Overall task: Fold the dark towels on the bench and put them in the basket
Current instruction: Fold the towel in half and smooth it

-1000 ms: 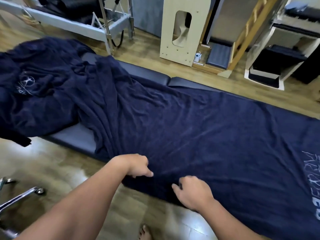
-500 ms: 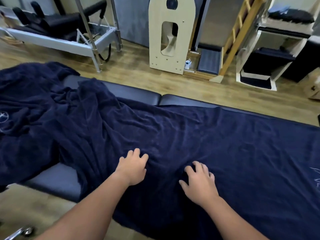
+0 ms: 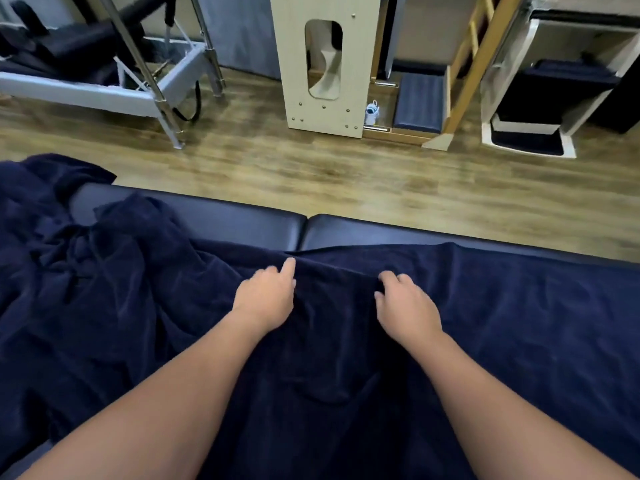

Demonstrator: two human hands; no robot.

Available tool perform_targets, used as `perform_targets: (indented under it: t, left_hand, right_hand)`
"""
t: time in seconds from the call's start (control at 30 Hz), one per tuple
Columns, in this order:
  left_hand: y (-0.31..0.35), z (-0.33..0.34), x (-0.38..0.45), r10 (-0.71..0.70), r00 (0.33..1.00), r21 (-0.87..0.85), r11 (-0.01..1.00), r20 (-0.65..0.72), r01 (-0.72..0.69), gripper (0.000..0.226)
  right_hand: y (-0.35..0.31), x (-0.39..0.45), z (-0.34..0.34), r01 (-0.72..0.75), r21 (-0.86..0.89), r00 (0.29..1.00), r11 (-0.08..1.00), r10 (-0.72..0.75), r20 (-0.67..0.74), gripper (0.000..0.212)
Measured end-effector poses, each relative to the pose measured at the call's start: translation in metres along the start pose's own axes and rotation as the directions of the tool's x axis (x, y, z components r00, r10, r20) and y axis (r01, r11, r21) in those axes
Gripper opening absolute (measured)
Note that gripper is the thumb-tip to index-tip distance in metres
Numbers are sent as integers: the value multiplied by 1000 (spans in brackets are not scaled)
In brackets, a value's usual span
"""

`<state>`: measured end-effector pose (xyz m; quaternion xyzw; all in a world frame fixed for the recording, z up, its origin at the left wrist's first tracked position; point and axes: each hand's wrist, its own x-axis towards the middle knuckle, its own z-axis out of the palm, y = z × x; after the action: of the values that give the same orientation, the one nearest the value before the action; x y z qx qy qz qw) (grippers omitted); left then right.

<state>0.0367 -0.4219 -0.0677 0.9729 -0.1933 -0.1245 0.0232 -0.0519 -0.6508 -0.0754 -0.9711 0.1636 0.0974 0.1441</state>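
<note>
A large dark navy towel [image 3: 502,323] lies spread over the padded bench [image 3: 249,220], reaching off to the right. More dark towel cloth [image 3: 69,271] lies crumpled in a heap at the left end. My left hand [image 3: 266,296] rests palm down on the spread towel near its far edge, fingers apart. A little to its right, my right hand [image 3: 405,306] lies on the same towel with its fingers curled into the cloth at the far edge. No basket is in view.
Beyond the bench is wooden floor [image 3: 329,168]. A metal-framed exercise machine [image 3: 156,81] stands at the back left, a pale wooden panel [image 3: 322,64] in the middle, a wooden ladder frame [image 3: 464,81] and a white shelf unit [image 3: 554,98] at the back right.
Both hands have slid across the towel from its near edge to its far edge. The view has tilted up, showing more floor beyond the bench.
</note>
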Motion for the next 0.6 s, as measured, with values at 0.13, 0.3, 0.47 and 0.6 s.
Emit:
perform_targets:
  t: [0.13,0.3,0.47,0.6]
  left_hand:
    - [-9,-4,48,0,985,-33,999,-170,-6,31]
    - [-7,-12,76,-41,991,-59,997,126,49,27]
    - [-6,-30,100,-80,986,-106,990,146,96,5]
    - [-4,-47,132,-111,989,-421,905,-102,59,8]
  right_hand:
    - [-7,41,-18,-75,44,993,996,70,98,62]
    - [-11,76,-27,-175,-12,969,984,174,177,54]
    - [-19,98,-34,-190,-68,964,979,199,176,11]
    - [-29,123,-44,-236,90,966,968,244,-86,8]
